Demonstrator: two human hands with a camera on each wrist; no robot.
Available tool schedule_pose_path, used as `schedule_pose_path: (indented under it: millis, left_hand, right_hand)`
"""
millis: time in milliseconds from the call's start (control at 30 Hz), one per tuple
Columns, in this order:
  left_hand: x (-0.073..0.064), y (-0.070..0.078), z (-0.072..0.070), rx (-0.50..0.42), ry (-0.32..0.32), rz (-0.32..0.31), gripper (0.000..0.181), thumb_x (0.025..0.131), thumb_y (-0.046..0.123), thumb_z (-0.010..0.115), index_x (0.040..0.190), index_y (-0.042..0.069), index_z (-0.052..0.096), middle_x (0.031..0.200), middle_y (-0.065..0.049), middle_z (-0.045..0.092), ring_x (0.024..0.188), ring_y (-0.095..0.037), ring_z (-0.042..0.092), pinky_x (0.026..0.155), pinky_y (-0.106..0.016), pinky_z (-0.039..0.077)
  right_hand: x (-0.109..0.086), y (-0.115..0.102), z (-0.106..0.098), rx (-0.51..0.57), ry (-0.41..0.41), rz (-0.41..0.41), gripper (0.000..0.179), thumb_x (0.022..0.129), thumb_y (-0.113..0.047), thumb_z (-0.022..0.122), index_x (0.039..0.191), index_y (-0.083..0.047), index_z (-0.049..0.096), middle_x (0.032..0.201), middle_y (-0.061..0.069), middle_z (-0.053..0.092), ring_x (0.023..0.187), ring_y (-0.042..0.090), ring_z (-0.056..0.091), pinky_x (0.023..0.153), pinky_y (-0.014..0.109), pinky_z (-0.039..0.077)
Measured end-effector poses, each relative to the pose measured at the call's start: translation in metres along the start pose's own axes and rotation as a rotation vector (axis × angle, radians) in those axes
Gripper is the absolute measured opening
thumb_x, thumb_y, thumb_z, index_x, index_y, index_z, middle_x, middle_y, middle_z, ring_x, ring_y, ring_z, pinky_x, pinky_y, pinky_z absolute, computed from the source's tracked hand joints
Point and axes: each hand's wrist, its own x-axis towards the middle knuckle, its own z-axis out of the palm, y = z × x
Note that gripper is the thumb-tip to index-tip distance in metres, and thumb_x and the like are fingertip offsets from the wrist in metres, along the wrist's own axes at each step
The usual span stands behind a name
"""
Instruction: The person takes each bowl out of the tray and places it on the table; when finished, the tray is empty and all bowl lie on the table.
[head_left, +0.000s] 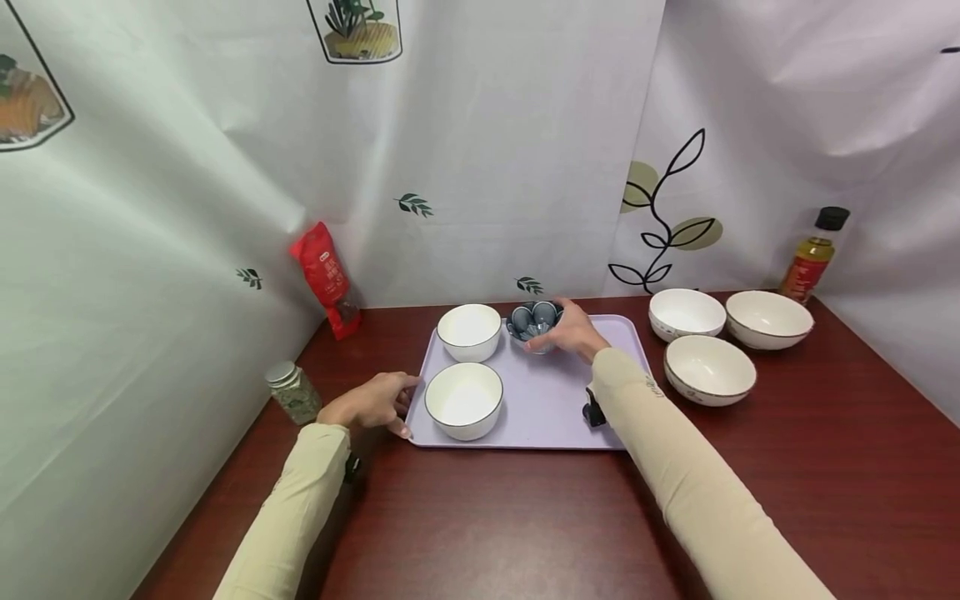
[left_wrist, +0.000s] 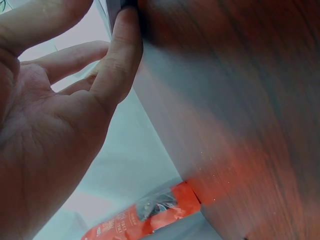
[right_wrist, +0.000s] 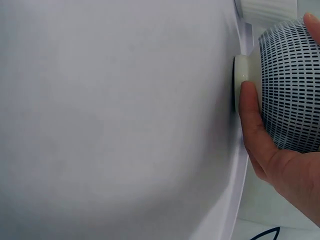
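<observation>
My right hand [head_left: 572,330] grips a small dark blue patterned bowl [head_left: 534,323] at the far middle of the lilac tray [head_left: 555,408]. In the right wrist view the bowl [right_wrist: 290,85] shows a dashed outside and a pale foot, with a finger of my right hand [right_wrist: 280,155] against that foot. At the tray's near left corner is my left hand [head_left: 375,402], its fingertips at the edge; in the left wrist view one finger of my left hand [left_wrist: 75,95] reaches the edge. Beside it on the tray stands a white bowl [head_left: 464,402], with another white bowl [head_left: 469,332] behind.
Right of the tray stand three white bowls, one nearest [head_left: 709,371], one behind [head_left: 686,314] and one farther right [head_left: 768,320]. An oil bottle [head_left: 808,258] stands behind them. At left are a lidded jar [head_left: 293,392] and a red packet [head_left: 327,279] by the curtain.
</observation>
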Motion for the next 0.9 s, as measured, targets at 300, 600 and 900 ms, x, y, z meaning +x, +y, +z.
schedule_pose_path:
  millis: [300, 600, 900]
  left_hand:
    - [0.001, 0.000, 0.001, 0.019, 0.007, 0.027, 0.094, 0.064, -0.003, 0.090, 0.142, -0.018, 0.041, 0.115, -0.027, 0.064, 0.101, -0.031, 0.073, 0.086, -0.037, 0.063]
    - [0.002, 0.001, 0.002, 0.026, 0.002, -0.045, 0.095, 0.064, -0.002, 0.091, 0.145, -0.014, 0.042, 0.121, -0.026, 0.065, 0.104, -0.030, 0.072, 0.088, -0.038, 0.062]
    - [0.001, 0.003, 0.001, 0.039, 0.006, -0.040, 0.095, 0.064, -0.001, 0.092, 0.144, -0.013, 0.043, 0.122, -0.025, 0.064, 0.104, -0.029, 0.072, 0.089, -0.038, 0.062]
  right_hand:
    - [-0.008, -0.007, -0.019, 0.087, -0.062, -0.018, 0.109, 0.066, -0.009, 0.091, 0.155, -0.006, 0.030, 0.148, 0.021, 0.045, 0.124, 0.031, 0.052, 0.079, 0.039, 0.064]
    - [-0.022, -0.021, -0.058, 0.095, -0.132, -0.051, 0.106, 0.070, -0.006, 0.088, 0.156, -0.005, 0.027, 0.143, 0.024, 0.046, 0.118, 0.031, 0.054, 0.079, 0.036, 0.064]
    - [-0.048, -0.029, -0.101, -0.002, -0.115, -0.082, 0.109, 0.072, -0.010, 0.088, 0.158, -0.004, 0.022, 0.142, 0.026, 0.044, 0.113, 0.029, 0.055, 0.076, 0.028, 0.062]
